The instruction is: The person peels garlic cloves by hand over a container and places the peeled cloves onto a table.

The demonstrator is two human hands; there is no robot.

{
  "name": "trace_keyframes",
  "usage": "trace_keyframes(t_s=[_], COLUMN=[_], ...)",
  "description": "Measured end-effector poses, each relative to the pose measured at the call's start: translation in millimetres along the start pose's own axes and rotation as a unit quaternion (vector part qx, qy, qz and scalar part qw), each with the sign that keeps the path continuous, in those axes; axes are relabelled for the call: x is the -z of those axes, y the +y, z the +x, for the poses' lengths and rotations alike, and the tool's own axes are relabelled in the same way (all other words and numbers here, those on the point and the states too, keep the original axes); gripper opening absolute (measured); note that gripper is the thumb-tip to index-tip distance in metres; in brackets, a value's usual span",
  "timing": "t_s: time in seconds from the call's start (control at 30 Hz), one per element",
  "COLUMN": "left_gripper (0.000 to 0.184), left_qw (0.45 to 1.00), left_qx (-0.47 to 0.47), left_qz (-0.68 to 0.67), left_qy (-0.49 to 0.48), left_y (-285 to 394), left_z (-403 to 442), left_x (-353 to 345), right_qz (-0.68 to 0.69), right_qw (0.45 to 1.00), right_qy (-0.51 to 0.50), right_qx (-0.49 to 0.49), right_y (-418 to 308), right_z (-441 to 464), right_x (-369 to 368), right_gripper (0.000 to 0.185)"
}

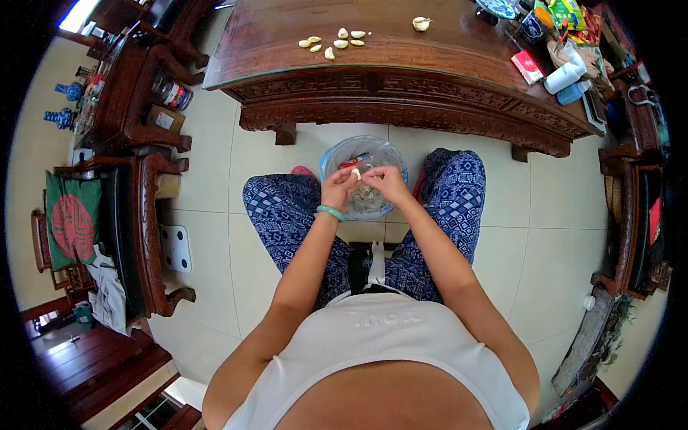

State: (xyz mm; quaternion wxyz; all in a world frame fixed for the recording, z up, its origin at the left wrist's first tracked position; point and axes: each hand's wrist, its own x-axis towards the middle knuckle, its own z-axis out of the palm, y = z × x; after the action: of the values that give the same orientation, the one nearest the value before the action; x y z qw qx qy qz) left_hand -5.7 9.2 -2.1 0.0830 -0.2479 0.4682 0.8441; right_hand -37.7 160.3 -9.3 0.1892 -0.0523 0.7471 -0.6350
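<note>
Between the fingers of my left hand (338,189) is a pale garlic clove (356,173). My right hand (385,183) is pinched close against the clove's right side; whether it grips the clove or a bit of skin is too small to tell. Both hands are above a trash bin (403,159) with a clear bag lining, and scraps and a red wrapper show inside it. On the wooden table (272,43) lie several peeled cloves (341,44) in a loose group. A garlic bulb (421,24) sits farther right on the tabletop.
The carved table edge (401,89) runs just beyond the bin. At the table's right are a white bottle (565,75), a red-and-white box (527,67) and colourful packets (567,14). A carved chair (147,236) stands left, near a white scale (176,249) on the floor.
</note>
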Motion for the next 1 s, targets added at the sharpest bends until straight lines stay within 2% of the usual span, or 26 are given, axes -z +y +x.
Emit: trace_keyframes(t_s=[0.13,0.23,0.3,0.33,0.4,0.53,0.57,0.63,0.67,0.7,0.77,0.87,1.0], left_gripper=[0.025,0.023,0.023,0.022,0.021,0.023,0.024,0.026,0.027,0.027,0.025,0.022,0.026], left_qw=[0.999,0.998,0.996,0.994,0.991,0.984,0.98,0.978,0.976,0.976,0.992,0.995,0.999], left_qx=[-0.025,-0.035,-0.054,-0.073,-0.079,-0.086,-0.096,-0.114,-0.133,-0.133,-0.078,-0.052,-0.003], left_qz=[0.021,0.049,0.068,0.085,0.106,0.157,0.173,0.171,0.169,0.168,0.074,0.021,-0.016], left_qy=[-0.019,0.008,0.005,0.003,0.002,0.007,0.023,0.027,0.032,0.033,0.066,0.079,0.034], left_y=[-8.9,-6.9,-6.7,-5.8,-1.4,3.1,2.0,-5.3,-8.2,-4.9,-0.2,4.3,-5.4], left_z=[5.3,-0.5,-0.3,0.0,-1.1,-6.4,-5.9,-3.2,-1.9,-4.7,-12.2,-14.1,1.3], left_x=[7.4,1.9,-0.3,-1.4,-4.9,-10.7,-12.8,-12.9,-12.0,-15.4,-22.9,-30.1,-9.9], right_qz=[-0.032,0.047,0.126,0.126,0.267,0.307,0.307,0.338,0.309,0.309,0.296,0.339,0.348], right_qw=[0.999,0.999,0.988,0.988,0.929,0.911,0.911,0.913,0.922,0.922,0.931,0.92,0.903], right_qy=[-0.008,0.001,-0.041,-0.041,-0.138,-0.191,-0.191,-0.117,-0.078,-0.079,-0.069,-0.088,-0.14], right_qx=[-0.003,-0.022,-0.083,-0.083,-0.218,-0.199,-0.199,-0.197,-0.219,-0.219,-0.199,-0.178,-0.208], right_y=[0.7,19.0,28.5,14.5,-10.4,-4.1,0.2,-13.0,-20.2,-19.9,-14.9,5.1,6.8], right_z=[0.1,4.2,8.0,3.5,-6.6,-6.6,-5.8,-9.7,-13.1,-12.4,-13.2,-7.4,1.7], right_x=[0.6,-6.3,-8.2,-7.0,-3.6,-4.6,-7.6,-17.0,-18.9,-20.0,-21.0,-23.1,-11.8], right_gripper=[0.016,0.018,0.023,0.023,0.026,0.025,0.025,0.026,0.028,0.028,0.028,0.029,0.027])
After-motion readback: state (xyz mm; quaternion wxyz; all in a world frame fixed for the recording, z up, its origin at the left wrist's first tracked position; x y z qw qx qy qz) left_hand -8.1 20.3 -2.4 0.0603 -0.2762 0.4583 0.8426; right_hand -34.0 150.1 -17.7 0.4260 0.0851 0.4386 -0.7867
